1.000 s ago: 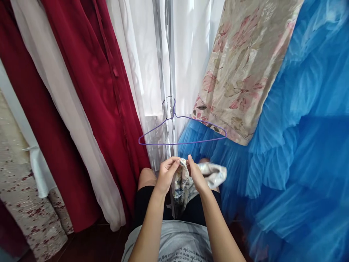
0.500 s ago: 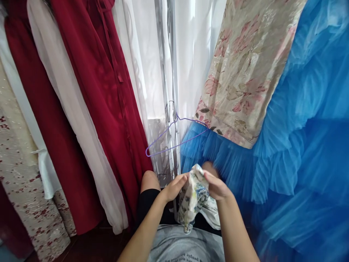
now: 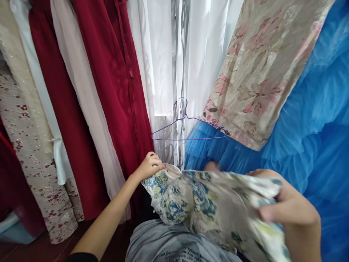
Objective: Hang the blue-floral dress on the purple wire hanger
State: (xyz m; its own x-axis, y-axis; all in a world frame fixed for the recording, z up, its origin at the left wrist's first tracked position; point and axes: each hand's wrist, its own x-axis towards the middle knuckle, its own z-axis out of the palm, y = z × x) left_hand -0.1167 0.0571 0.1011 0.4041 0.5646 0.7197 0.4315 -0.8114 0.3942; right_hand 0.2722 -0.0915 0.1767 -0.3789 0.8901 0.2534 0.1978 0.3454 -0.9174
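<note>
A floral garment [image 3: 204,203], cream with blue, green and yellow flowers, stretches across my lap between my two hands. At its left top edge, the fingers of my left hand [image 3: 149,166] are closed on the cloth. My right hand [image 3: 280,200], partly blurred, grips the other end, with the thumb on the near side and fingers behind the fabric. Just beyond the garment a thin purple wire hanger [image 3: 191,139] hangs with nothing on it. Its hook is at a silvery vertical strip [image 3: 178,153].
Dark red dresses [image 3: 100,91], a pale sheer one [image 3: 81,94] and a sequinned one [image 3: 32,153] hang at left. White curtain-like cloth [image 3: 160,65] is behind. To the right hang a pink-flowered garment [image 3: 256,76] and blue tulle [image 3: 313,145]. A light blue tub [image 3: 21,231] stands at lower left.
The garment was bunched between my close-set hands and is now spread wide. My left hand moved left and my right hand right. The hanger now hangs more level.
</note>
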